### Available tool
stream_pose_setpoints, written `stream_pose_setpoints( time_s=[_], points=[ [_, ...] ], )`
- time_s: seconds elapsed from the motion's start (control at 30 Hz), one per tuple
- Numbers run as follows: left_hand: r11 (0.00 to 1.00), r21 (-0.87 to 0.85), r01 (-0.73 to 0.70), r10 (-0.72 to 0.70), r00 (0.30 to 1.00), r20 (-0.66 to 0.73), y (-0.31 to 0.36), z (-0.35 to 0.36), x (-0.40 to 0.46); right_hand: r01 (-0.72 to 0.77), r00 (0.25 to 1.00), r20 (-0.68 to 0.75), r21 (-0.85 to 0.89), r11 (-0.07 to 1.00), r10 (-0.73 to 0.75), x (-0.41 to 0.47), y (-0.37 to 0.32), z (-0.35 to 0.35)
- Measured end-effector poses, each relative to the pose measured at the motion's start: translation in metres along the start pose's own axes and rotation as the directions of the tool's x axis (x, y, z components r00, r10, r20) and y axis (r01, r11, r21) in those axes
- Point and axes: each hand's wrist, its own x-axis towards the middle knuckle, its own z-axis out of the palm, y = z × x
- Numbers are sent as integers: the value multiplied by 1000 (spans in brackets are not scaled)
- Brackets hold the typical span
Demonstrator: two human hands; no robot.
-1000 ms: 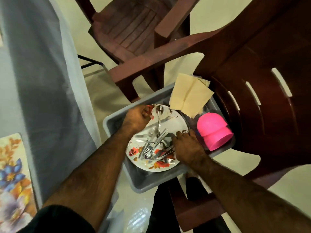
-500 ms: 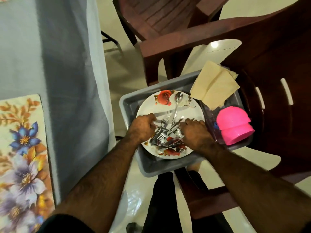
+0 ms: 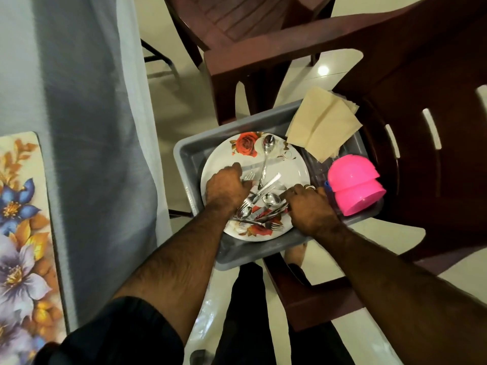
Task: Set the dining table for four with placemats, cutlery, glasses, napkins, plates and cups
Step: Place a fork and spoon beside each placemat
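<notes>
My fingers: left hand (image 3: 225,187) curled round a fork (image 3: 247,177), right hand (image 3: 309,206) curled into the cutlery (image 3: 259,212) | cutlery heaped at 6 o'clock on the plate (image 3: 287,169) in the tub (image 3: 210,146) | change: left hand dropped from plate's 12 o'clock rim | sorting a set, placemat (image 3: 18,206) at 9 o'clock awaits.

The left hand (image 3: 226,187), which a second ago rests at the far rim of the plate (image 3: 290,169) over the red rose print, now sits lower, among the cutlery (image 3: 259,206) at mid-plate; the rose is uncovered. The right hand (image 3: 309,209) stays at the near right of the pile, fingers curled into it. The forks and spoons lie rearranged. The view has shifted: the placemat (image 3: 18,219) on the table shows more fully at left.
</notes>
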Motion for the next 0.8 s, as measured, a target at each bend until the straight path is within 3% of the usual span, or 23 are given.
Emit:
stream_pose_setpoints(
  time_s=[0.17,0.3,0.53,0.67,0.8],
  points=[
    [995,-89,50,-49,999,18,8,0,10,-15,1000,-18,31,999,16,-5,-2,2],
    [958,-282,57,-83,993,-83,0,-11,13,-26,996,-89,58,998,32,-3,-1,-6],
    [684,-730,6,-116,988,-100,-31,-52,20,11,970,-243,62,998,4,28,-20,-42],
    [627,-779,-3,-159,979,-131,-50,-63,22,93,966,-244,13,996,-87,54,-44,-61],
    [564,-822,80,-278,956,-98,-66,-67,21,193,956,-205,-99,976,-210,83,-72,-70]
  ],
)
